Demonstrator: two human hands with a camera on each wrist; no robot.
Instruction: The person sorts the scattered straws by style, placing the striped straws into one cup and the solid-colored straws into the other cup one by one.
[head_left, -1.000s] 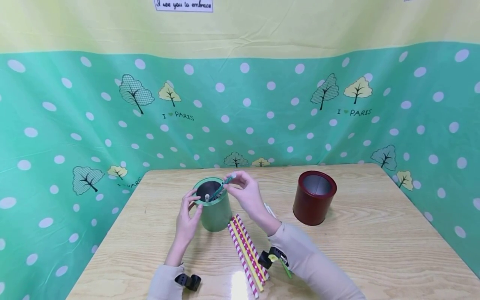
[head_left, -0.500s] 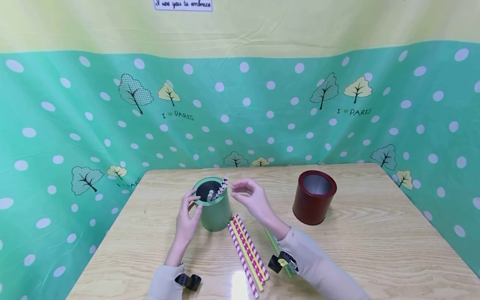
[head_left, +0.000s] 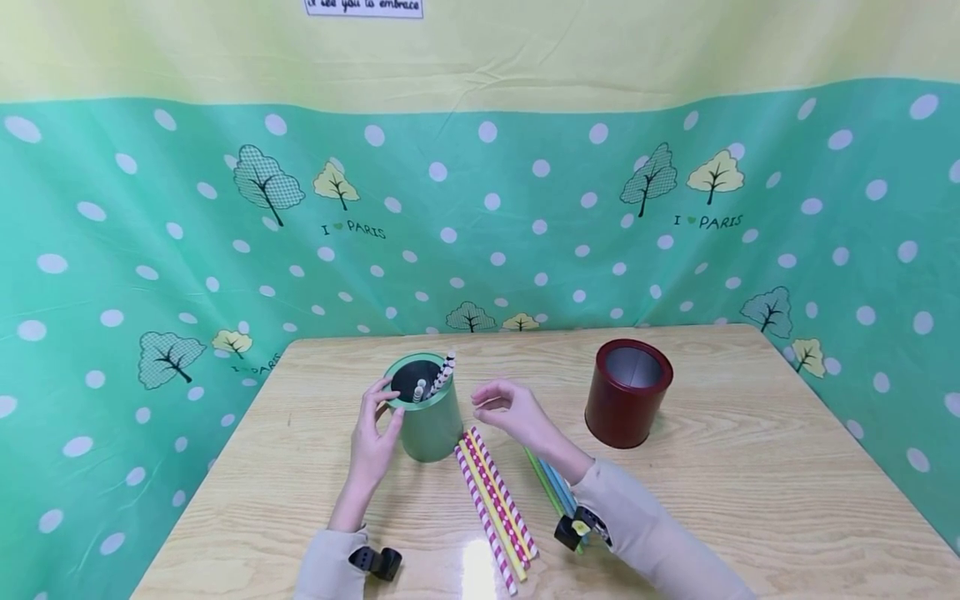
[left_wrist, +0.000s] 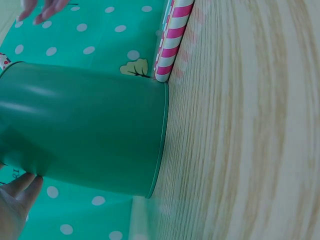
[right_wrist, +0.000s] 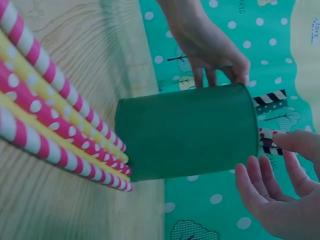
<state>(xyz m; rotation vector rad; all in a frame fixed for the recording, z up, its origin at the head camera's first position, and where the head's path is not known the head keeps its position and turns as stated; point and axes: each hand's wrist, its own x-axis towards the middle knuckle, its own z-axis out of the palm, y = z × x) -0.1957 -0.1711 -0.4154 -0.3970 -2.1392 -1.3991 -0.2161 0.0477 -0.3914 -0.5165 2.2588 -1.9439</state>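
Observation:
A green can (head_left: 433, 433) stands upright on the wooden table, left of centre. Several paper straws (head_left: 444, 375) lean inside it, black-and-white striped and dotted ends poking past its rim. My left hand (head_left: 372, 429) holds the can at its left side, fingers along the rim and thumb against the near wall. To the right of the can my right hand (head_left: 521, 417) hovers with loosely bent fingers and nothing in them. In the right wrist view, the fingers (right_wrist: 252, 180) of that hand overlap the can's rim and straw ends (right_wrist: 270, 145).
Pink-striped, pink-dotted and yellow straws (head_left: 491, 504) lie side by side at the green can's foot. Green and blue straws (head_left: 547, 486) lie beneath my right forearm. A dark red can (head_left: 621, 408) stands farther right. Behind the table hangs a dotted green cloth (head_left: 540, 225).
My right hand has let go of a green-patterned straw, which now rests in the green can, and has drawn back right and down. The left hand stays at the can.

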